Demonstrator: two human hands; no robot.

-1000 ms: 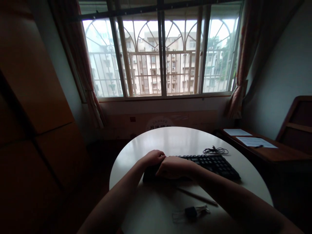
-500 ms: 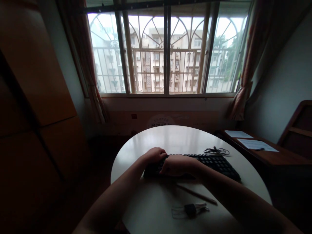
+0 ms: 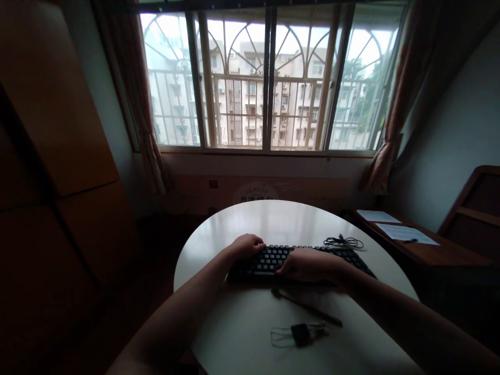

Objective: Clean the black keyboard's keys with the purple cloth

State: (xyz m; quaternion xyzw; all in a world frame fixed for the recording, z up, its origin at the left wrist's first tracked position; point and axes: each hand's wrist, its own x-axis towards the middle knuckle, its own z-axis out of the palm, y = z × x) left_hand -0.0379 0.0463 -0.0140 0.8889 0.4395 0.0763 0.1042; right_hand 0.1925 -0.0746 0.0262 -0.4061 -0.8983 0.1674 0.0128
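The keyboard (image 3: 272, 259) over there is black, long and low, with rows of dark keys. On the ones I can make out, in the left and middle part, there are pale markings, too small to read from here. It lies flat, keys up, on the white round table (image 3: 234, 323), its long side running left to right across the top. The far row of keys catches a little window light along its upper edges, while the near edge sinks into shadow. Parts of the left end and the middle are covered from view, and the right end is so dim that its keys blur together.
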